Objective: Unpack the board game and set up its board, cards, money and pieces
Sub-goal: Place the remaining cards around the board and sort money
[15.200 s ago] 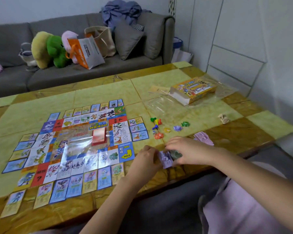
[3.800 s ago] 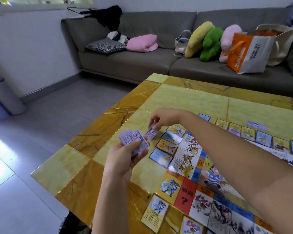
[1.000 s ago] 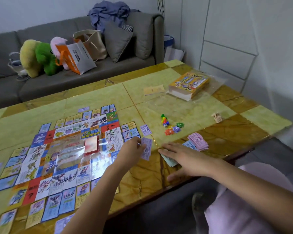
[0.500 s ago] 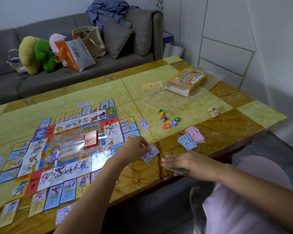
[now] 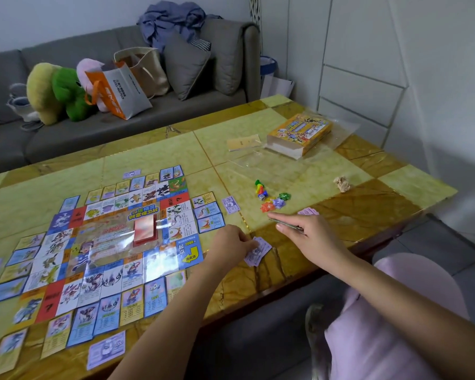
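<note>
Board: flat on the left of the worktop, ringed by cards, red deck at its centre; pieces clustered to its right, game box far right. Left hand: fingers curled, pinching purple notes just right of the board's near corner. Right hand: fingers closed on a thin stack of notes (seen edge-on), forefinger extended, near the pieces.

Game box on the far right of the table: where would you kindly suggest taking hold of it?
Probably from above, spanning the game box across its narrower width, fingers on opposite side walls: it lies flat with those walls exposed.
</note>
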Demonstrator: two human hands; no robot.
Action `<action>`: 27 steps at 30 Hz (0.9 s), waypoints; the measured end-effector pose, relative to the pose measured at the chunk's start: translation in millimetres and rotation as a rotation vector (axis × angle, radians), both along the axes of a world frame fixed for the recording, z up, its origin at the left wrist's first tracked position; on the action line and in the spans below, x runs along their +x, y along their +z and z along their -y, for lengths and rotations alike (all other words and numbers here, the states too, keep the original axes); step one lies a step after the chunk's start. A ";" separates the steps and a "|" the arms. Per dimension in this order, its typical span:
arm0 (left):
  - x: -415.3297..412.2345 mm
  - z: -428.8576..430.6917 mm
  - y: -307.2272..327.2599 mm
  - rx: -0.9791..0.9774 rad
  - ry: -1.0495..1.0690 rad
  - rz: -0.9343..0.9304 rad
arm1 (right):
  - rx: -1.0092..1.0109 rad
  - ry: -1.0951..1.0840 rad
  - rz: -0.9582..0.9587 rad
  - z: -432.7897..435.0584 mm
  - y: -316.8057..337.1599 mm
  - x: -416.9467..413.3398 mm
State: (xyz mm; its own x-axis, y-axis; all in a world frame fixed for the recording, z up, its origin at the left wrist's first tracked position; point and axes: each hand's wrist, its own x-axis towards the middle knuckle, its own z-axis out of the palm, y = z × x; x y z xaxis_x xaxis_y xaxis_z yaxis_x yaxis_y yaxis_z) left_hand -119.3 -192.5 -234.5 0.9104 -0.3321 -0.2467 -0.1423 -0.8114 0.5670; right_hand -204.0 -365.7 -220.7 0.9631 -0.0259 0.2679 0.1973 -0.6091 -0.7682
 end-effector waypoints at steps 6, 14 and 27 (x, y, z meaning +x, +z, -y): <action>-9.3 4.1 6.4 -0.464 0.429 -0.334 | 0.004 -0.024 -0.071 -9.4 2.9 1.3; -22.3 5.7 -0.6 -0.527 0.512 -0.253 | 0.056 -0.082 -0.256 -8.2 -5.1 15.4; -38.7 10.9 16.4 -0.165 0.271 -0.372 | 0.159 -0.129 -0.617 -5.0 4.2 51.4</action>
